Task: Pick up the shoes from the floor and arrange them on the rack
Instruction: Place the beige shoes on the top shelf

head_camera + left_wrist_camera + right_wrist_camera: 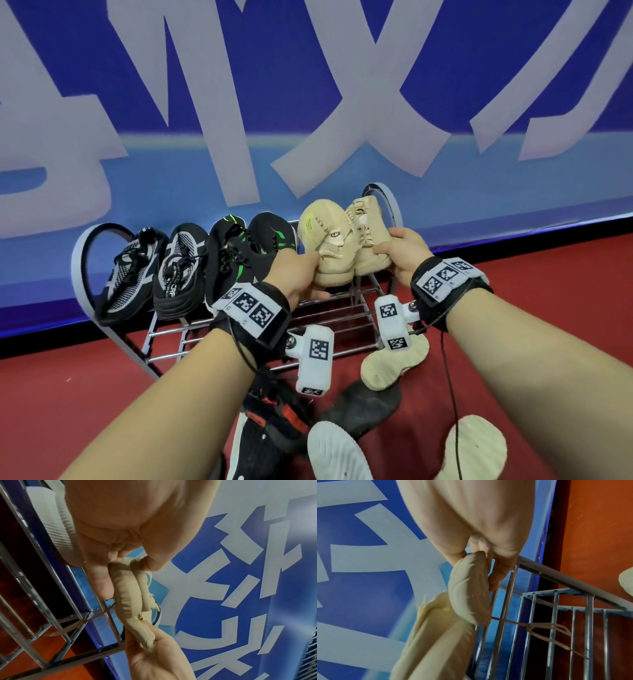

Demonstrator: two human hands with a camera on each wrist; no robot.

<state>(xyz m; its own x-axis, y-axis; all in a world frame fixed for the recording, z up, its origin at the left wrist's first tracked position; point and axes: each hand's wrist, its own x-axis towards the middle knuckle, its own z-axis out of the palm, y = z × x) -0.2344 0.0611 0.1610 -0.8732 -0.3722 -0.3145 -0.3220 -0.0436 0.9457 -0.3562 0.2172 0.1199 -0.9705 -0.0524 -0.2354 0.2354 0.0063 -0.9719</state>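
Two beige shoes hang side by side over the right end of the metal rack. My left hand pinches the heel collar of the left beige shoe; the left wrist view shows thumb and fingers closed on that collar. My right hand grips the heel of the right beige shoe, also seen from the right wrist, with a lace dangling across the rack bars. A pair of black-and-white shoes and a pair of black-and-green shoes lean on the rack's left part.
On the red floor below my wrists lie a black-and-red shoe, a white-soled shoe, a dark sole-up shoe and two beige sole-up shoes. A blue banner wall stands right behind the rack.
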